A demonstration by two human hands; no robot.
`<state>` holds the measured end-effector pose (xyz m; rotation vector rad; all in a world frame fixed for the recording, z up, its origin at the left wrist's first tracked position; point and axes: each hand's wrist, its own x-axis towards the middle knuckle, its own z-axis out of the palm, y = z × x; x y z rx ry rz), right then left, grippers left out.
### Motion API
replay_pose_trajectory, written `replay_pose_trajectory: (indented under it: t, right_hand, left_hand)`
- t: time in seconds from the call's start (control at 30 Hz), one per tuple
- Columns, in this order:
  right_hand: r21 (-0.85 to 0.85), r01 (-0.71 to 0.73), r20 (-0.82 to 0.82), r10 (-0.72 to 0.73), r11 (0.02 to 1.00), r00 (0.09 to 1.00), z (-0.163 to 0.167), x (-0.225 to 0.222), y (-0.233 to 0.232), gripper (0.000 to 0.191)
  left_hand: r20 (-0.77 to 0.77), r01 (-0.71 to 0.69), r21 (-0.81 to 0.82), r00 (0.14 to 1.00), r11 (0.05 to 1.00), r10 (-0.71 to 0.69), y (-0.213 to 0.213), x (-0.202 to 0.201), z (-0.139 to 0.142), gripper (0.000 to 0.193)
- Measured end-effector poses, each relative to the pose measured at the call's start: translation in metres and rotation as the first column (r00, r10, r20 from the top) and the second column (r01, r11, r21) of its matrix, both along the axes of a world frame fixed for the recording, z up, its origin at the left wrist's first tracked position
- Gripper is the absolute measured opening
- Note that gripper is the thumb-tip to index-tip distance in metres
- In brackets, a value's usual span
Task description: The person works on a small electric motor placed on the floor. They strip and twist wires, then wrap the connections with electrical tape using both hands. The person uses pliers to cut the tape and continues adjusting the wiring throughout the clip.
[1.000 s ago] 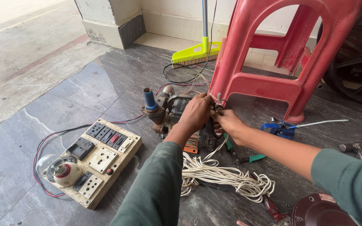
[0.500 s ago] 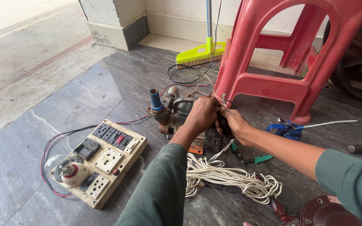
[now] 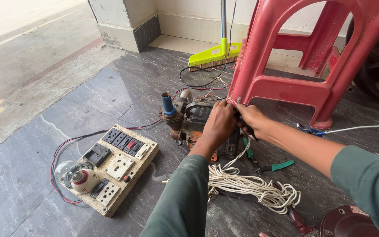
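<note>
A: Lower centre of the frame, a white cord lies in one loose coil on the floor. Soft and light, I'd judge; it would flop if lifted, so best gathered by the whole bundle.

B: And lower left, one switchboard with one bulb on it, red and black leads trailing off.

A: Now the hands, mid-frame. Left hand is curled down over the top of the pump. Right hand is closed round something dark at the pump's far side; what it is I can't tell.

B: How would that pump handle?

A: One pump, metal body, one blue pipe stub on its left. Looks heavy and rigid, not fragile. I'd take it by the casing with both hands, not by the stub or the thin wires.

B: Tools?

A: One pair of green-handled pliers just right of the pump, blue-handled ones further right.

B: Further back?

A: One red stool right behind the hands, upper right. One broom with a yellow-green head at the top centre, against the wall.
</note>
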<state>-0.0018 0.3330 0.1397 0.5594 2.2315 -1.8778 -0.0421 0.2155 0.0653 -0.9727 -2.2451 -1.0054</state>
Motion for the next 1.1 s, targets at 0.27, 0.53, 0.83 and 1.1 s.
replay_pose_trajectory:
  t: [0.27,0.53,0.83,1.1]
  right_hand:
    - [0.018,0.126,0.068,-0.127,0.992,0.990,0.005,0.003,-0.013,0.038]
    - [-0.093,0.106,-0.019,-0.108,0.990,0.994,0.006,0.002,-0.015,0.032]
    - [-0.051,0.123,-0.027,-0.125,0.991,0.992,0.006,0.006,-0.012,0.037]
    - [0.010,0.159,-0.115,-0.157,0.987,0.981,0.012,0.007,-0.012,0.042]
  left_hand:
    - [0.097,-0.037,0.039,0.995,0.999,0.033,-0.001,0.006,0.012,0.014]
    - [0.087,-0.036,0.123,0.996,0.992,0.025,-0.004,0.010,0.017,0.013]
    - [0.180,-0.040,-0.088,0.982,0.995,0.056,-0.003,0.008,0.031,0.016]
    - [0.008,-0.110,-0.332,0.993,0.937,0.119,0.005,0.004,0.041,0.028]
